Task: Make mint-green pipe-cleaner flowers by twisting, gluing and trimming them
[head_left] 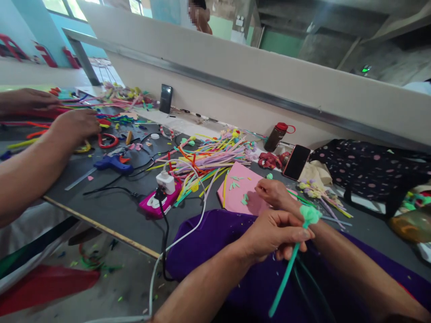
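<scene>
My left hand (pixel 269 231) pinches the stem of a green fuzzy-stem flower (pixel 310 215) between thumb and fingers. The flower's pale green head is at the top, and its straight stem slants down towards my lap. Beyond it, my right hand (pixel 274 194) is over the edge of a pink sheet (pixel 249 177), its fingers curled together. Whatever those fingers may hold is hidden. Short green pieces (pixel 235 183) lie loose on the sheet. A purple cloth (pixel 208 229) covers my lap and meets the table edge.
A magenta power strip (pixel 148 205) with cables, a blue glue gun (pixel 114 164) and a pile of fuzzy stems (pixel 208 157) lie to the left. A co-worker's hands (pixel 76 125) work there. A phone (pixel 296 162), bottle (pixel 278 137) and dark patterned bag (pixel 370 170) are behind and right.
</scene>
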### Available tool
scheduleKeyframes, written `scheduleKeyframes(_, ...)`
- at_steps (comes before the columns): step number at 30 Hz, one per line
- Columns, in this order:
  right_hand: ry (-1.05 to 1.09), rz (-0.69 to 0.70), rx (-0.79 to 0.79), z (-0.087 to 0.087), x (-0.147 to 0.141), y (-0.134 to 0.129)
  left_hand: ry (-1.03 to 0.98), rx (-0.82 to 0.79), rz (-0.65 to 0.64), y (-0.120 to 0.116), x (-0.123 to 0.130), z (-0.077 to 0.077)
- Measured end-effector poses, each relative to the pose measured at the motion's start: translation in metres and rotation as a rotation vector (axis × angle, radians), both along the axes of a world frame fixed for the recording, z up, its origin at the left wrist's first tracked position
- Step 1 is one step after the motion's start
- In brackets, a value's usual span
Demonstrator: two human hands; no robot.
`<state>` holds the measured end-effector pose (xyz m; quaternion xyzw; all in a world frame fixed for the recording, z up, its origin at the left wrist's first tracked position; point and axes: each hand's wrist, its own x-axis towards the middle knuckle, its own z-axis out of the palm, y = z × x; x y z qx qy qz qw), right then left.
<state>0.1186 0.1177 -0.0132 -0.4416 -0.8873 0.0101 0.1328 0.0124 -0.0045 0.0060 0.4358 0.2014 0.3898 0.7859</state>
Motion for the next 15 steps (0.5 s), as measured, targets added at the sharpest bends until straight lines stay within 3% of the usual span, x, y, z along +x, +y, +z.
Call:
scheduleKeyframes(6, -0.045, 0.022, -0.036, -0.015, -0.026, 0.041, -0.065, -0.019, 0.030, 0.001, -0.005, 0.003)
scheduleKeyframes(15, -0.154, 0.029, -0.055, -0.020, -0.066, 0.044, -0.110, 0.003, 0.029, 0.001, -0.008, 0.002)
